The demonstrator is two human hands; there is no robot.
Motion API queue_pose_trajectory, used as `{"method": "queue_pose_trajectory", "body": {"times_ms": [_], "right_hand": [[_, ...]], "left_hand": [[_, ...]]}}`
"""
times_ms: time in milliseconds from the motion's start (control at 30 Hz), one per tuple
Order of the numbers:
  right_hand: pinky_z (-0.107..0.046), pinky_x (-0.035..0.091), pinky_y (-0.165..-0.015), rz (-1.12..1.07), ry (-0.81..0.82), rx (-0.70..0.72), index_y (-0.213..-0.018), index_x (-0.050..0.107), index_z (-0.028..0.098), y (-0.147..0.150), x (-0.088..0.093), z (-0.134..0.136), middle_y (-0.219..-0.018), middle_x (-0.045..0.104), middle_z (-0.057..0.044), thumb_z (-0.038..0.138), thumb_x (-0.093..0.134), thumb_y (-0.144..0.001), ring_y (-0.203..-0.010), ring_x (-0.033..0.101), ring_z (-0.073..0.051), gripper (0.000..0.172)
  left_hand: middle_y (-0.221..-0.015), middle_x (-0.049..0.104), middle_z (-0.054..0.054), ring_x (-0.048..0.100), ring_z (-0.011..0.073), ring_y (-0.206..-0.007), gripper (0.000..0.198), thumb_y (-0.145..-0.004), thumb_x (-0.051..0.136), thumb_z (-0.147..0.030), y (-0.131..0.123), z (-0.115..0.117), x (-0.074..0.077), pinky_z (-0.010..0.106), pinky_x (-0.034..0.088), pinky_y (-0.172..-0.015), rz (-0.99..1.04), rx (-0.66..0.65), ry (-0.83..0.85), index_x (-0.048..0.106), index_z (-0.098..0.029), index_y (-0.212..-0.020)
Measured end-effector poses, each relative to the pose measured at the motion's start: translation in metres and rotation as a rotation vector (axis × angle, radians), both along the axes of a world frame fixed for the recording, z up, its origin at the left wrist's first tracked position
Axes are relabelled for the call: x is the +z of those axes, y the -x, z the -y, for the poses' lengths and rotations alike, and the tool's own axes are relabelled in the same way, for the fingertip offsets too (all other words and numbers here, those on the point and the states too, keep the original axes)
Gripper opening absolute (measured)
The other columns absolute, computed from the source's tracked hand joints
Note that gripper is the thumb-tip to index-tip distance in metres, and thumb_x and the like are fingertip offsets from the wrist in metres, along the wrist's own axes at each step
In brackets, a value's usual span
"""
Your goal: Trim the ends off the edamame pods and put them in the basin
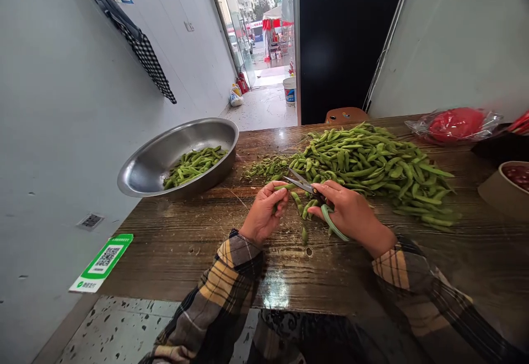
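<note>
My left hand (266, 209) is closed, pinching a green edamame pod (285, 186) between thumb and fingers. My right hand (345, 212) grips a pair of scissors (303, 183) with pale green handles; their blades are parted and point left, close by the held pod. Behind my right hand spreads a large heap of edamame pods (363, 157). A few loose pods (305, 235) lie on the wood between my hands. Small trimmed bits (268, 168) are piled at the heap's left end. To the left, a steel basin (140, 174) holds more pods (194, 164) and sits tilted.
The dark wooden table (165, 253) has a green QR code card (105, 262) at its left edge. A red item in clear plastic (457, 125) and a paper tub (506, 190) stand on the right. Beyond the table are a stool (346, 114) and a doorway.
</note>
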State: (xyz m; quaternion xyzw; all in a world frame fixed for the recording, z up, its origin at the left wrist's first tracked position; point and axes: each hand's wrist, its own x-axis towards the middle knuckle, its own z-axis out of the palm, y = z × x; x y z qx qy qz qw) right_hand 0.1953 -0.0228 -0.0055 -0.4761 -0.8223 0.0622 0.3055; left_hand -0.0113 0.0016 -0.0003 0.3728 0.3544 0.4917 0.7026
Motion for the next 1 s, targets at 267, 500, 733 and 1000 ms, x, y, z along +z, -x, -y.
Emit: {"method": "queue_pose_trajectory", "body": {"times_ms": [267, 500, 733, 1000], "right_hand": [[-0.031, 0.048, -0.070, 0.052, 0.007, -0.007, -0.125, 0.056, 0.022, -0.003, -0.001, -0.001, -0.103, 0.066, -0.009, 0.043, 0.057, -0.090, -0.087, 0.065, -0.024, 0.041], [-0.033, 0.050, -0.075, 0.074, 0.079, 0.051, -0.125, 0.057, 0.020, -0.002, -0.005, -0.004, -0.108, 0.067, -0.010, 0.042, 0.058, -0.089, -0.092, 0.066, -0.025, 0.042], [-0.037, 0.051, -0.083, -0.129, -0.005, -0.059, -0.122, 0.060, 0.018, -0.007, -0.004, -0.009, -0.109, 0.067, -0.012, 0.043, 0.060, -0.088, -0.097, 0.065, -0.027, 0.042], [-0.038, 0.052, -0.081, -0.230, -0.027, -0.074, -0.117, 0.062, 0.017, -0.007, 0.001, -0.009, -0.104, 0.069, -0.012, 0.039, 0.063, -0.086, -0.093, 0.066, -0.026, 0.038]], "left_hand": [[-0.060, 0.048, -0.005, 0.034, 0.0016, -0.045, 0.027, -0.067, 0.076, -0.023, -0.001, 0.000, -0.002, 0.012, 0.019, -0.038, 0.011, -0.042, 0.035, 0.056, -0.014, -0.083], [-0.064, 0.051, -0.004, 0.042, 0.0037, -0.047, 0.020, -0.070, 0.069, -0.018, 0.008, -0.010, -0.004, 0.013, 0.027, -0.038, 0.068, 0.085, 0.072, 0.053, -0.017, -0.082], [-0.076, 0.064, 0.004, 0.062, 0.0106, -0.065, 0.004, -0.076, 0.054, -0.017, 0.014, -0.015, 0.000, 0.020, 0.053, -0.057, 0.135, 0.230, 0.262, 0.053, -0.014, -0.079], [-0.060, 0.054, -0.004, 0.053, 0.0104, -0.054, 0.006, -0.075, 0.061, -0.022, 0.002, -0.014, -0.015, 0.023, 0.048, -0.055, -0.512, -0.022, -0.195, 0.058, -0.017, -0.078]]}}
